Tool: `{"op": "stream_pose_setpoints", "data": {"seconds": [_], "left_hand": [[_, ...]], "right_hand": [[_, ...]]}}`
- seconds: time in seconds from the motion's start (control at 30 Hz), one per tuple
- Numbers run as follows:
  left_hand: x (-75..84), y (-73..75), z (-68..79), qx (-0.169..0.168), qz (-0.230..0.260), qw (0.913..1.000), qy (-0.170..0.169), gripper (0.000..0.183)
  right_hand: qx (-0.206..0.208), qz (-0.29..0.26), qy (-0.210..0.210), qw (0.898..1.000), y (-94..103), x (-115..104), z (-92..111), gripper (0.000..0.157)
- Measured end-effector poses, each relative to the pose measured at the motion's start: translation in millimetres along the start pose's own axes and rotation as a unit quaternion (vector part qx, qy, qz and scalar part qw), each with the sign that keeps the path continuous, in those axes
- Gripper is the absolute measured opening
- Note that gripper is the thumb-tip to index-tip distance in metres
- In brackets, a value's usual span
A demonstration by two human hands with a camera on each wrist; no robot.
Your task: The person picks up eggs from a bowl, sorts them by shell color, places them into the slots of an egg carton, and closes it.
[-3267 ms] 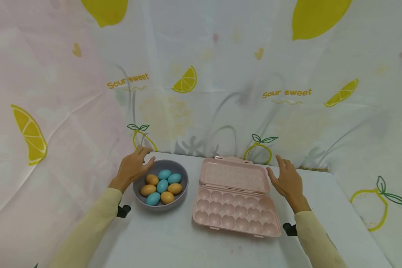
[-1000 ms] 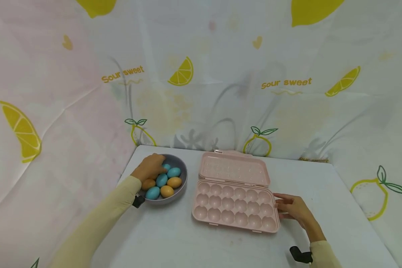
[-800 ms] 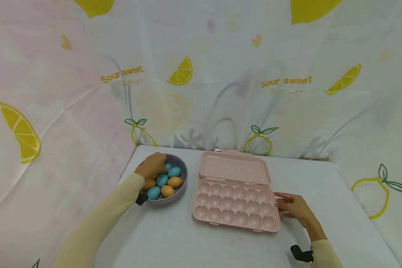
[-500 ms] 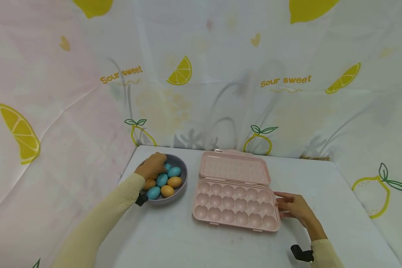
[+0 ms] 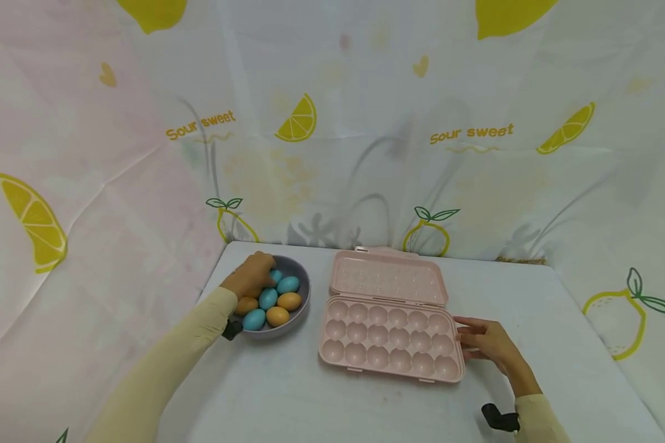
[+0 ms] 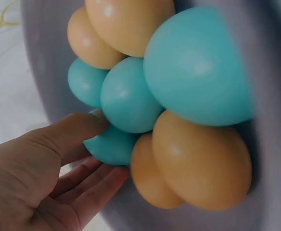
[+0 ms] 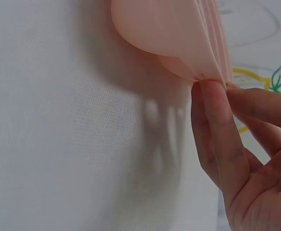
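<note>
In the head view a grey bowl (image 5: 299,271) at the left holds several blue and orange-brown eggs. My left hand (image 5: 250,275) reaches in over its left side. The left wrist view shows thumb and fingers pinching a blue egg (image 6: 112,147) near the bowl's wall, among the other eggs. A pink egg carton (image 5: 388,370) lies opened flat to the right of the bowl, its round cups bare. My right hand (image 5: 493,344) is at the carton's right end. In the right wrist view its thumb and fingertips pinch the carton's edge (image 7: 205,67).
The carton's lid (image 5: 388,277) is folded back towards the lemon-print cloth (image 5: 332,184) hanging behind the white table (image 5: 288,394). A similar cloth stands close on the left. Black wrist mounts (image 5: 499,418) stick out below both wrists.
Since the oldest frame, my left hand has moved from the bowl's rim down onto a blue egg. My right hand has come down and taken the carton's right edge. Lately both stay nearly still.
</note>
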State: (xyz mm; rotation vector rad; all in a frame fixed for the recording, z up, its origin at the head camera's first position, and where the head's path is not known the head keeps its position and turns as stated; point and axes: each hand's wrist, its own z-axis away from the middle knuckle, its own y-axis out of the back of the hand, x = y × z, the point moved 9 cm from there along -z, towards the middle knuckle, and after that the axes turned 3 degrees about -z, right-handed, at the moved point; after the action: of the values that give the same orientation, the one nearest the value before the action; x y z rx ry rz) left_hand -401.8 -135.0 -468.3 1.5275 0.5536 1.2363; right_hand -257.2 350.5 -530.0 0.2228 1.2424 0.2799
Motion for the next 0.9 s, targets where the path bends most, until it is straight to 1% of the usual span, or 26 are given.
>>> {"op": "stream_pose_setpoints", "data": {"seconds": [0.03, 0.17, 0.23, 0.3, 0.43, 0.47, 0.53, 0.6, 0.7, 0.83, 0.9], "left_hand": [[-0.1, 0.7, 0.0, -0.001, 0.001, 1.0, 0.001, 0.024], [1.1, 5.0, -1.3, 0.0, -0.026, 0.9997, -0.003, 0.024], [3.4, 9.4, -1.8, 0.009, -0.043, 0.999, -0.013, 0.023], [6.0, 15.3, -2.5, 0.026, -0.056, 0.9978, -0.024, 0.023], [12.7, 27.1, -3.7, 0.071, -0.06, 0.994, -0.058, 0.014], [14.5, 30.1, -3.4, 0.082, -0.057, 0.9927, -0.067, 0.016], [18.7, 34.6, -3.1, 0.099, -0.043, 0.9908, -0.081, 0.029], [23.5, 38.3, -2.3, 0.111, -0.016, 0.9896, -0.09, 0.038], [35.2, 38.2, -3.6, 0.119, 0.022, 0.9879, -0.098, 0.038], [49.6, 33.3, -5.1, 0.117, 0.066, 0.987, -0.089, 0.036], [57.4, 30.5, -5.4, 0.113, 0.083, 0.9861, -0.088, 0.038]], "right_hand": [[-0.002, -0.002, -0.001, 1.0, -0.3, -0.6, 0.2, 0.053], [-0.008, -0.009, -0.002, 1.0, -0.6, -2.2, 1.2, 0.054], [-0.011, -0.009, -0.002, 1.0, -1.0, -2.4, 1.5, 0.054], [-0.013, -0.012, -0.003, 1.0, -1.2, -1.8, 1.4, 0.054], [-0.018, -0.013, -0.002, 1.0, -1.6, -0.2, 1.6, 0.055], [-0.017, -0.014, -0.003, 1.0, -1.6, 0.0, 1.5, 0.055], [-0.013, -0.015, -0.006, 1.0, -1.4, 0.8, 1.0, 0.054], [-0.012, -0.017, -0.004, 1.0, -2.0, 0.4, 0.5, 0.054], [-0.01, -0.019, -0.003, 1.0, -1.0, 0.9, 1.0, 0.054], [-0.008, -0.018, -0.007, 1.0, -1.8, 1.5, 0.9, 0.053], [-0.007, -0.017, -0.007, 1.0, -2.6, 1.1, 0.5, 0.053]]}}
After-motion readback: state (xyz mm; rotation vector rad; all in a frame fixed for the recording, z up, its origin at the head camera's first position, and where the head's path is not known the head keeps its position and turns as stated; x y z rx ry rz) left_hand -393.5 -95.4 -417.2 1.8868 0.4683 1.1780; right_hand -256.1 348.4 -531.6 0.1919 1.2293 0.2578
